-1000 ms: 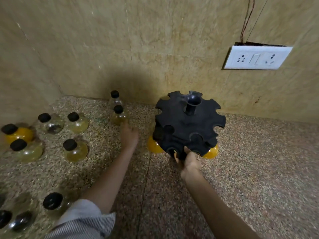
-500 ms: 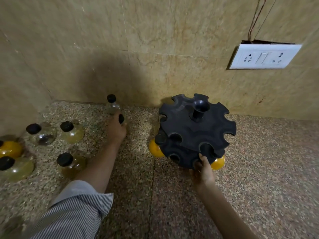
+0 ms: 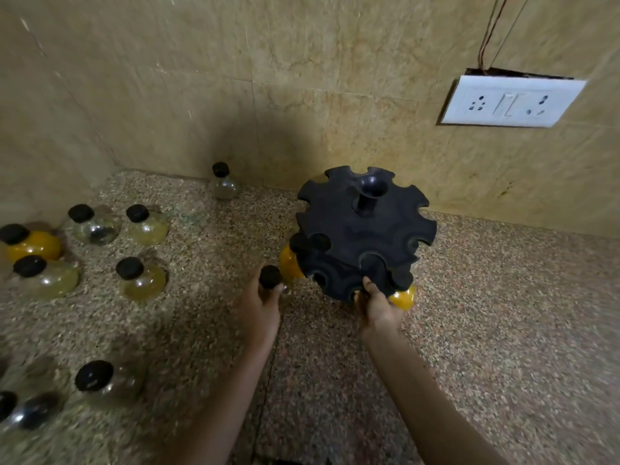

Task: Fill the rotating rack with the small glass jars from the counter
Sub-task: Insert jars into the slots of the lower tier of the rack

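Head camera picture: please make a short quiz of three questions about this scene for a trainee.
1. True or false: the left hand holds a jar with a black cap.
2. What does the right hand touch? A) wall socket B) black rack C) counter only
3. Fill in: the lone jar stands near the ____.

Key: 1 true; 2 B; 3 wall.

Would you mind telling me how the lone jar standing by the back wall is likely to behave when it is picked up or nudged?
The lone jar looks like clear glass, so probably fragile and a bit slippery. Its wide rounded body under a narrow black cap suggests it resists tipping, yet may roll if knocked over. It appears nearly empty, so likely light.
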